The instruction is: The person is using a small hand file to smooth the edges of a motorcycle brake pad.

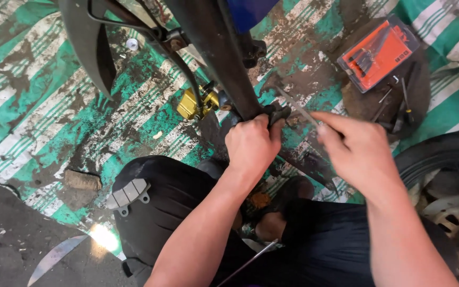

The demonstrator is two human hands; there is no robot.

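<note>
Floor sheet (38,106): green and white stripes, smeared with dark grime. Brake caliper (195,102): gold-yellow; tool case (379,52): orange-red under a clear lid. Trousers (320,244) and fork leg (216,48): black.

Bare arms, dark trousers

I am seeing both forearms showing bare to the elbow, with no sleeves, gloves, watch or rings; the left hand (251,146) and right hand (359,154) are wearing nothing, and black trousers (176,202) with fine ribbed creases are covering the bent knees.
</note>
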